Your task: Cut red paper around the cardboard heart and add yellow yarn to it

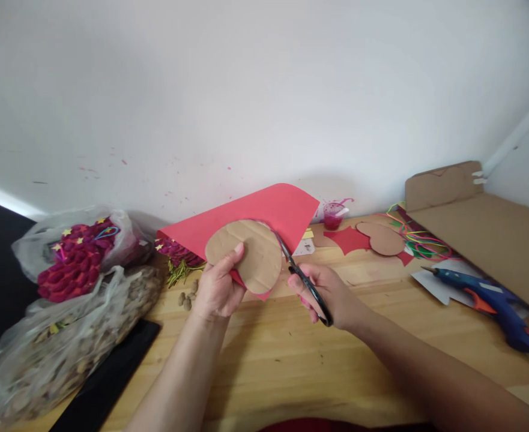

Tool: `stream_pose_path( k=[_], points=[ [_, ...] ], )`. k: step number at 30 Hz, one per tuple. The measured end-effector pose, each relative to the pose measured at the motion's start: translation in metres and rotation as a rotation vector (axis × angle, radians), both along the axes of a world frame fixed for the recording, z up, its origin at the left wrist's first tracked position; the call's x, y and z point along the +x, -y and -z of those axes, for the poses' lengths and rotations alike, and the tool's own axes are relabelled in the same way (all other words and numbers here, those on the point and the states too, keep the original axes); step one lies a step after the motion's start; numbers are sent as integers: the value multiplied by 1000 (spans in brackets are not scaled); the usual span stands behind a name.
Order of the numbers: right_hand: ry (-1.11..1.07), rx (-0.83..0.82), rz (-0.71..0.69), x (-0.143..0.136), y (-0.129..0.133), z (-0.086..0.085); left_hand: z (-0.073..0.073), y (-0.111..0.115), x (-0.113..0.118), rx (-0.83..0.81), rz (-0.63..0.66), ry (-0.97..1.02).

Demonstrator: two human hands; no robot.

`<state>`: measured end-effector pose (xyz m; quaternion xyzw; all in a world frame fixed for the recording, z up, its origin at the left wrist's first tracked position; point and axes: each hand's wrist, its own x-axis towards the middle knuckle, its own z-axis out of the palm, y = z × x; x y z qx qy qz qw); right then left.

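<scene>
My left hand (221, 288) pinches a heart-shaped or rounded piece of brown cardboard (250, 252) with its thumb on top. Behind the cardboard lies a sheet of red paper (264, 207), held in the same grip, its far corner curling up. In my right hand (325, 291) is a pair of scissors (311, 291) with black handles. Their blades reach the red paper along the right edge of the cardboard. How far apart the blades stand is hard to make out. Both hands are above the wooden table.
On the left, plastic bags (66, 342) hold nutshell-like pieces, beside dark red decorated shapes (72, 267). A blue glue gun (493, 297) lies right, near a cardboard box (484, 222). Behind are red paper scraps (347, 240), a cardboard cutout (383, 239), coloured cords (429, 245) and a pink cup (334, 217).
</scene>
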<state>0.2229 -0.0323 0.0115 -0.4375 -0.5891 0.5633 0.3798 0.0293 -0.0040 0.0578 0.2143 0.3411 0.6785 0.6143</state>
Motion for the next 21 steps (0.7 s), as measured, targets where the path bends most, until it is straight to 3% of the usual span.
stream_pose_path(
  k=[13, 21],
  points=[
    [-2, 11, -1, -1, -3, -1, 3, 3, 1, -25, 64, -46],
    [-3, 30, -9, 2, -2, -11, -1, 8, 2, -8, 74, -51]
  ],
)
